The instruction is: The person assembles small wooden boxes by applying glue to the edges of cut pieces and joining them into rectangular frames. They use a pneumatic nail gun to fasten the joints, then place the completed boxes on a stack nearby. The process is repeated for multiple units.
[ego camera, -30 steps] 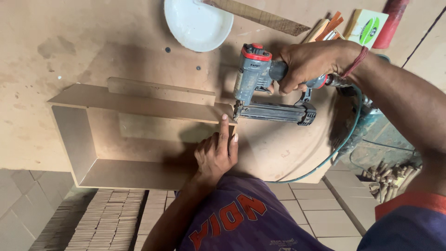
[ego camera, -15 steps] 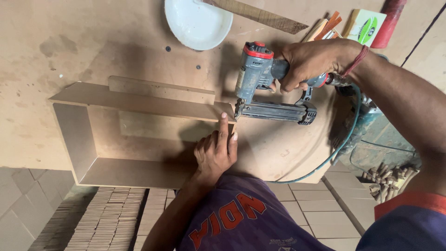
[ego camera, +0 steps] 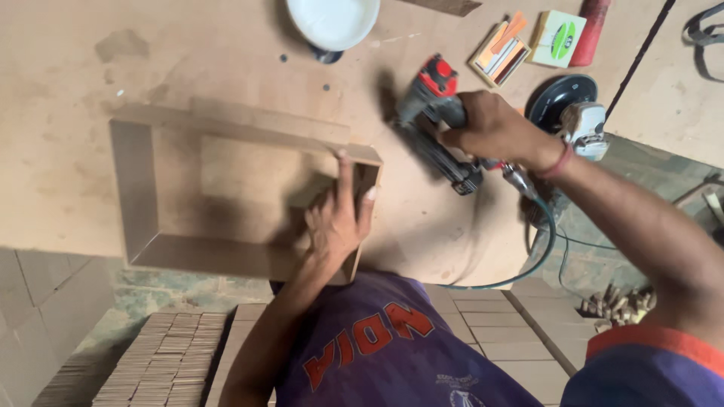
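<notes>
An open rectangular wooden frame (ego camera: 136, 181) of thin board lies on the brown workbench (ego camera: 68, 83). My left hand (ego camera: 339, 218) grips the frame's right wall near its far corner, fingers reaching over the top edge. My right hand (ego camera: 494, 128) holds a grey nail gun (ego camera: 437, 102) with a red cap by its handle. The gun is off the frame, a short way to the right of that corner, with its nose pointing down at the bench. A green air hose (ego camera: 544, 252) trails from the gun's handle over the bench edge.
A white bowl (ego camera: 332, 19) sits at the far edge, with an angle grinder (ego camera: 569, 113), small boxes (ego camera: 558, 38), a red cylinder (ego camera: 593, 26) and wooden strips (ego camera: 499, 53) at the back right. Stacks of small wooden pieces (ego camera: 166, 362) lie below the bench.
My right hand has pulled the nail gun off the frame's far right corner and away to the right. My left hand stays on the frame's right wall.
</notes>
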